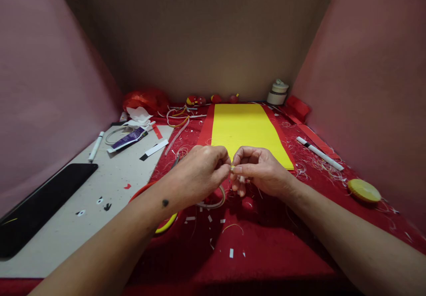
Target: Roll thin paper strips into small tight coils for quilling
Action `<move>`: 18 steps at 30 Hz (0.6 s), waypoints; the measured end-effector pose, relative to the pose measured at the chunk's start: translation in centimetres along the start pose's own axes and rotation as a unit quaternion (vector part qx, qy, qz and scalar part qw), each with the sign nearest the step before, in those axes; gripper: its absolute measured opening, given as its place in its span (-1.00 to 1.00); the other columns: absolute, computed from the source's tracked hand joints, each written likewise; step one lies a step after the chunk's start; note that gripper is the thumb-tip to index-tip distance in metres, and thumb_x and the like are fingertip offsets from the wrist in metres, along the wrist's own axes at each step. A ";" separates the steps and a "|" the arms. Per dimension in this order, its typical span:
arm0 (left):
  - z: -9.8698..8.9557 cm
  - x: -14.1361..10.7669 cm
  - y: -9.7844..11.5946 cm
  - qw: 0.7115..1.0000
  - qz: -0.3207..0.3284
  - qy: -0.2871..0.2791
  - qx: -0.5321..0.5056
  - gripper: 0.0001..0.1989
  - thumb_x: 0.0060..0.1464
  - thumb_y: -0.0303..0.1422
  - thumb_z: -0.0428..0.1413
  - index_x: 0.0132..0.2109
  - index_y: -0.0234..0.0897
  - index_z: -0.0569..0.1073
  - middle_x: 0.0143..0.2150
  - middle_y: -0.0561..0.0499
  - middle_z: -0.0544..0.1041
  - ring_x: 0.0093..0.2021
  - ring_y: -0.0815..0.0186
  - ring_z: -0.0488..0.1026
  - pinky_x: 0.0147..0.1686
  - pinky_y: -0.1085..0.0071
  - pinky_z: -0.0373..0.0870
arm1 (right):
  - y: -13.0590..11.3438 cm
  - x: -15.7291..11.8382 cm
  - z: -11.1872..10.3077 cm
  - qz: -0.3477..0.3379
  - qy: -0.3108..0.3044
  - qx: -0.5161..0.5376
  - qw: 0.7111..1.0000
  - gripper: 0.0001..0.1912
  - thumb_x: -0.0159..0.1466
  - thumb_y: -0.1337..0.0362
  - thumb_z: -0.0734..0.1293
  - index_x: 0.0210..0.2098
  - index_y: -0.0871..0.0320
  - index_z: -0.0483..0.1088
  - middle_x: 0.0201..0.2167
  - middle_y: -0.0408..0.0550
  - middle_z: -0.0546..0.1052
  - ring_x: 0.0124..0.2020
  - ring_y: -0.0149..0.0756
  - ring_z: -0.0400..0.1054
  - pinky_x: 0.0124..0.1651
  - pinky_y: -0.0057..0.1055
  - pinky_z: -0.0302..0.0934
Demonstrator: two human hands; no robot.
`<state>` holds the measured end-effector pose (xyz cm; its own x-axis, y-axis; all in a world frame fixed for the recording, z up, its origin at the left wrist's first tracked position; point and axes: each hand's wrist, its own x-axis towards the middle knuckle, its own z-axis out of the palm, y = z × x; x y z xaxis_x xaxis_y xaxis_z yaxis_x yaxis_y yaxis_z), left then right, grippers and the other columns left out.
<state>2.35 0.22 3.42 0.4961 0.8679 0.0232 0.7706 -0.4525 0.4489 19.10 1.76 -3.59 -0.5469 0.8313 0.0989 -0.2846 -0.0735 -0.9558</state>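
My left hand (208, 167) and my right hand (258, 167) meet fingertip to fingertip over the table. Both are closed in a pinch on a tiny yellow piece (232, 167), mostly hidden by the fingers. Just below my right hand lies a shiny red ball (249, 205). Scissors with red and yellow handles (168, 226) lie partly hidden beneath my left forearm. A pale curled strip (213, 205) rests under my hands. Beyond them are yellow corrugated sheets (246, 132) on top of red corrugated sheets (205, 129).
A grey board (133, 225) at left carries a black phone-like slab (43, 207), a purple tube (128, 139) and a marker (96, 147). At right lie another marker (319, 153) and a yellow disc (364, 190). Small red-and-yellow figures (215, 98) line the back.
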 end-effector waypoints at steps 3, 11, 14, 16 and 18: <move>0.1 0.1 -0.1 1.000 0.004 -0.002 -0.005 -0.79 0.04 -0.38 -0.06 -0.38 -0.32 0.46 -0.50 0.03 0.46 -0.53 0.45 0.25 -0.52 0.49 0.07 | 0.3 0.1 -0.1 -0.016 0.006 -0.020 1.000 -0.86 0.07 0.34 0.39 -0.41 0.17 0.31 -0.64 -0.19 0.48 -0.69 -0.43 0.35 -0.65 -0.52 0.25; 0.3 -0.1 -0.1 1.000 -0.005 -0.001 -0.012 -0.80 0.03 -0.37 -0.05 -0.35 -0.33 0.46 -0.48 0.01 0.49 -0.54 0.45 0.28 -0.52 0.49 0.09 | 0.7 0.0 -0.2 -0.027 0.025 -0.047 0.998 -0.85 0.08 0.31 0.38 -0.42 0.17 0.31 -0.63 -0.20 0.47 -0.68 -0.45 0.36 -0.63 -0.53 0.27; 0.4 -0.1 0.0 1.000 -0.007 -0.005 -0.013 -0.80 0.04 -0.37 -0.05 -0.33 -0.32 0.45 -0.45 0.00 0.51 -0.53 0.44 0.30 -0.51 0.49 0.10 | 0.6 0.1 -0.2 -0.029 0.033 -0.047 0.998 -0.87 0.08 0.33 0.37 -0.44 0.17 0.30 -0.64 -0.21 0.47 -0.69 -0.43 0.36 -0.64 -0.50 0.28; 0.5 -0.1 0.0 1.000 -0.010 -0.007 -0.017 -0.81 0.04 -0.36 -0.05 -0.32 -0.32 0.44 -0.42 -0.01 0.52 -0.50 0.42 0.33 -0.50 0.48 0.11 | 0.5 0.1 -0.1 -0.029 0.040 -0.050 0.998 -0.87 0.07 0.35 0.37 -0.45 0.17 0.30 -0.65 -0.21 0.46 -0.69 -0.42 0.36 -0.64 -0.49 0.29; 0.6 -0.1 0.0 1.000 -0.010 -0.007 -0.021 -0.81 0.04 -0.35 -0.05 -0.32 -0.31 0.43 -0.41 -0.02 0.52 -0.49 0.41 0.34 -0.50 0.48 0.12 | 0.3 0.1 0.0 -0.028 0.046 -0.053 0.997 -0.88 0.07 0.36 0.37 -0.46 0.18 0.30 -0.65 -0.22 0.46 -0.70 -0.43 0.35 -0.64 -0.49 0.29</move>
<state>2.51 -0.01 2.93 0.4867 0.8736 0.0013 0.7634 -0.4260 0.4856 18.94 1.79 -3.86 -0.4566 0.8798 0.1324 -0.2249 0.0298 -0.9739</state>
